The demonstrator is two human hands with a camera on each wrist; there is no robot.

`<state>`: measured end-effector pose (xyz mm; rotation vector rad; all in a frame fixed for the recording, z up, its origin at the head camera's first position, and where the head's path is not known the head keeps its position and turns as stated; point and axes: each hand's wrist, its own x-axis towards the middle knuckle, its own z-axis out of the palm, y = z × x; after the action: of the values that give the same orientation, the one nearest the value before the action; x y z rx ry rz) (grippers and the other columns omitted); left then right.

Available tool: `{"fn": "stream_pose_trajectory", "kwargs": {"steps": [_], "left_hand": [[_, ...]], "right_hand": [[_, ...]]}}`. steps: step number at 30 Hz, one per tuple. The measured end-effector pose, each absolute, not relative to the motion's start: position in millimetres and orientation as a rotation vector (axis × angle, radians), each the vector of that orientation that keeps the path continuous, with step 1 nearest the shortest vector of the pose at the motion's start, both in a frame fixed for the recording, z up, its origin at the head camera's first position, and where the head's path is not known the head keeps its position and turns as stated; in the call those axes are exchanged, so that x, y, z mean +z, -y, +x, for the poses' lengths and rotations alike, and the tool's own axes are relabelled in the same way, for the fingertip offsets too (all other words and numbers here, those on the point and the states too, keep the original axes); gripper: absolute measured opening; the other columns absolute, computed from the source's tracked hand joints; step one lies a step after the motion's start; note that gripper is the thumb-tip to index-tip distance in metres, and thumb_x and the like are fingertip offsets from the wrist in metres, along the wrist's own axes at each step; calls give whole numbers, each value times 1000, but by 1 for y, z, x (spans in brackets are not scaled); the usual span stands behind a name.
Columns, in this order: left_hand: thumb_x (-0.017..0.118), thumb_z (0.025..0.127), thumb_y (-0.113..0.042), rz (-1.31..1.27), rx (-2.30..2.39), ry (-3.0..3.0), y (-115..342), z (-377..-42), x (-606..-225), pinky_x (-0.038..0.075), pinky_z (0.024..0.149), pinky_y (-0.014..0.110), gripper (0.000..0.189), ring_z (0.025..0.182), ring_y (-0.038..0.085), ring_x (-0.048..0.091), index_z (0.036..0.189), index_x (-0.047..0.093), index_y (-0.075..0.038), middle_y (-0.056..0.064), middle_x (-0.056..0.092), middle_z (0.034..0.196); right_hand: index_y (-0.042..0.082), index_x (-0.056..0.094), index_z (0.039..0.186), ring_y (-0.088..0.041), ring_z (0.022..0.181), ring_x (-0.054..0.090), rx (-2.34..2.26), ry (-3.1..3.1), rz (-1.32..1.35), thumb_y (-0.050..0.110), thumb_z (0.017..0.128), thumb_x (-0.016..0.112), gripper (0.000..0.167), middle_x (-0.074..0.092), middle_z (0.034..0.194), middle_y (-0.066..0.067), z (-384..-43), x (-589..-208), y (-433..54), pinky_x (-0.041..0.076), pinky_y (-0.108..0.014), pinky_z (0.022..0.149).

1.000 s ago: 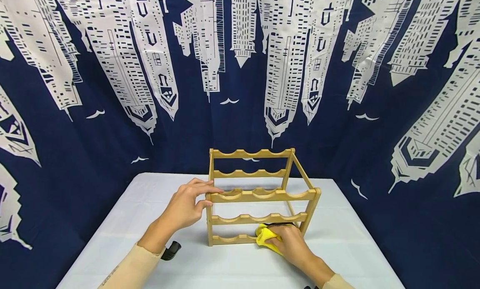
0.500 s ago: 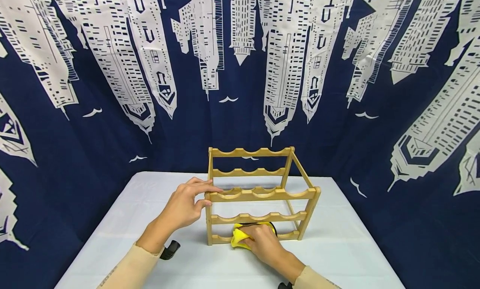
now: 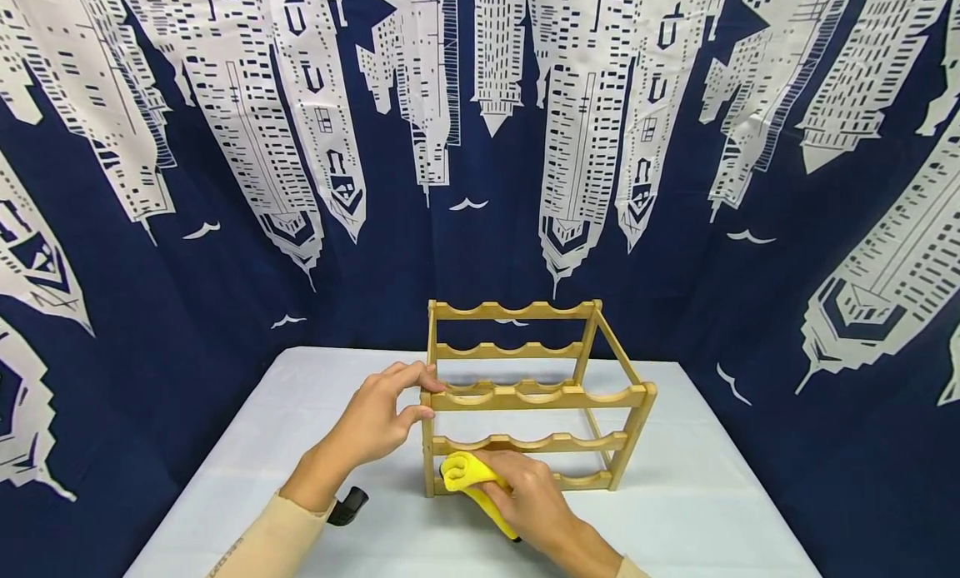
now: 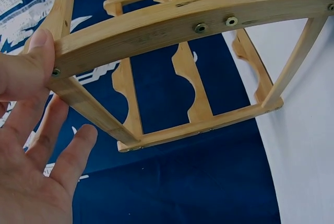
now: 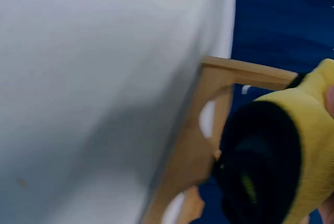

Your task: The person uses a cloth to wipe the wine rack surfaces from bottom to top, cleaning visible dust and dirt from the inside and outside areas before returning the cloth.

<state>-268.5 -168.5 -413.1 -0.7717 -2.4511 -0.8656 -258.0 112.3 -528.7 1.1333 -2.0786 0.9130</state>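
Note:
A light wooden wine rack [image 3: 540, 399] with scalloped rails stands upright on the white table. My left hand [image 3: 375, 418] holds its near left corner post at the top, and in the left wrist view the thumb [image 4: 42, 49] presses on the wooden side bar [image 4: 151, 25]. Bunched in my right hand [image 3: 534, 496] is a yellow cloth [image 3: 467, 471] with a dark edge, at the left part of the front bottom rail. In the right wrist view the cloth [image 5: 308, 130] overlaps the scalloped rail [image 5: 188, 151]; most of that hand is out of frame.
The white-covered table [image 3: 675, 520] extends to both sides of the rack. Behind it hangs a dark blue curtain [image 3: 495, 253] printed with white buildings. A black device [image 3: 348, 507] is strapped at the left wrist.
My right hand has moved the cloth leftward along the front bottom rail, from its right part to near the left post. The left hand keeps its place on the rack's corner.

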Motion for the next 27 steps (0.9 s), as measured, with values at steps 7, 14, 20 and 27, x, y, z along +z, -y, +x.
{"fn": "stream_pose_trajectory", "kwargs": {"steps": [7,14,20,27], "left_hand": [[90,100,-8,-763,-920,2517,173,-268,-408,60,122,65,34,152,29,70,123,76,-27,-4,82,144],[85,104,-9,-789,-959,2533,174,-267,-409,58,124,66,27,153,29,70,122,76,-27,-6,83,143],[84,105,-8,-774,-982,2529,174,-264,-411,57,125,68,26,153,31,70,121,76,-28,-4,82,144],[83,106,-8,-786,-1003,2512,174,-266,-410,57,124,70,26,153,32,70,121,77,-28,-3,83,142]], "right_hand": [[1,82,127,-30,100,88,856,1708,1073,12,109,84,22,89,121,-15,-253,-483,-117,70,-25,97],[3,89,116,-28,101,89,392,1538,1068,4,115,70,19,91,114,-12,-262,-466,-103,74,-40,87],[10,89,120,-20,102,88,450,1910,988,5,86,100,36,91,115,-2,-263,-483,-86,73,-37,90],[6,92,118,-17,96,88,1190,2157,774,14,93,97,26,92,110,-7,-265,-478,-66,71,-29,78]]}}
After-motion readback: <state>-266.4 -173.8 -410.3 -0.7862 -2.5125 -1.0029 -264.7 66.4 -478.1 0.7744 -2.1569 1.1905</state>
